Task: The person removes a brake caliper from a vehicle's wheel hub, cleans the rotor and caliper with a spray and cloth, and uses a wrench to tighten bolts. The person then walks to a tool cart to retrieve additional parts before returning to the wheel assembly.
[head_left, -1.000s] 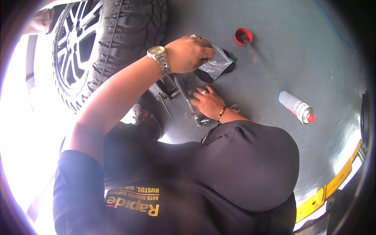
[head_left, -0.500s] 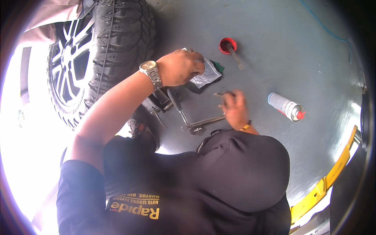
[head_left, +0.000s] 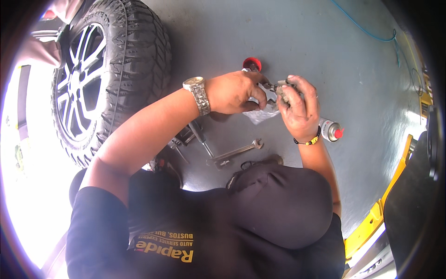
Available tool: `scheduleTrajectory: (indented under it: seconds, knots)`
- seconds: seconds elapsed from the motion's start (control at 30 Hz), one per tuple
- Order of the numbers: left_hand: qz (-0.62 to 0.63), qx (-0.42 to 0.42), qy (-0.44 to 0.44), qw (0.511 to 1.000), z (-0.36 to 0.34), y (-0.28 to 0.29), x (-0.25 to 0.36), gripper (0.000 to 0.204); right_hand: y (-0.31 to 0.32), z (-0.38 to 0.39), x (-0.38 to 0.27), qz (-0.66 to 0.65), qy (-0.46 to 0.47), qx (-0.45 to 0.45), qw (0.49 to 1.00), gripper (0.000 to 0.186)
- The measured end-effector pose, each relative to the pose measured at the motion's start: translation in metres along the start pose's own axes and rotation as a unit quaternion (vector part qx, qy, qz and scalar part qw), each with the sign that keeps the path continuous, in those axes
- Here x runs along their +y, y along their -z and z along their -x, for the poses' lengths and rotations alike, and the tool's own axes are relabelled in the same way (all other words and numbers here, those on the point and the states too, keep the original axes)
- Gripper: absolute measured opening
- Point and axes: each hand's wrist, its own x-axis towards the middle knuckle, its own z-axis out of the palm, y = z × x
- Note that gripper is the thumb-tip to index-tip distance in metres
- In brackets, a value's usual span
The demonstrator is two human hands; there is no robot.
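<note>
Close work, two-handed

On my remote feed, the right hand (head_left: pixel 301 111) seems to pinch a small metal part (head_left: pixel 281 88) between thumb and fingers, close in front of the left hand (head_left: pixel 232 93). The left fingers curl inward, apparently gripping a clear bag (head_left: pixel 263 115); I cannot tell whether they touch the part too (everything overlaps there). Just past them sits a red cap (head_left: pixel 251 62). Below, a wrench (head_left: pixel 238 151) and a long-handled tool (head_left: pixel 200 134) lie on the floor (head_left: pixel 204 37), and a tyre (head_left: pixel 144 69) stands at left. I judge the handling mid-way: part and bag are in hand, neither set down yet, the wrench untouched. Gold lettering on the shirt (head_left: pixel 107 223) reads upside down to me; the can (head_left: pixel 331 130) beside the right wrist is printed, mostly hidden.
</note>
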Motion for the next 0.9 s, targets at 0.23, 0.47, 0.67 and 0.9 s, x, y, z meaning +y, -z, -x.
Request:
scheduleTrajectory:
  seconds: [0.23,0.47,0.67,0.9]
  knots:
    - [0.01,0.04,0.001,0.999,-0.006,0.003,0.004,0.015,0.014,-0.022,0.01,-0.019,0.076,-0.039,0.996,0.043]
    - [0.006,0.058,0.002,0.998,-0.003,-0.001,0.006,0.015,0.026,-0.016,0.013,-0.074,0.061,-0.082,0.992,0.05]
    - [0.011,0.063,-0.026,0.998,-0.007,-0.001,0.004,0.015,0.043,-0.016,0.002,-0.112,0.041,-0.18,0.976,0.057]
    - [-0.043,0.061,-0.054,0.996,-0.006,0.004,0.013,0.014,0.053,-0.022,0.004,-0.037,0.041,-0.174,0.983,0.054]
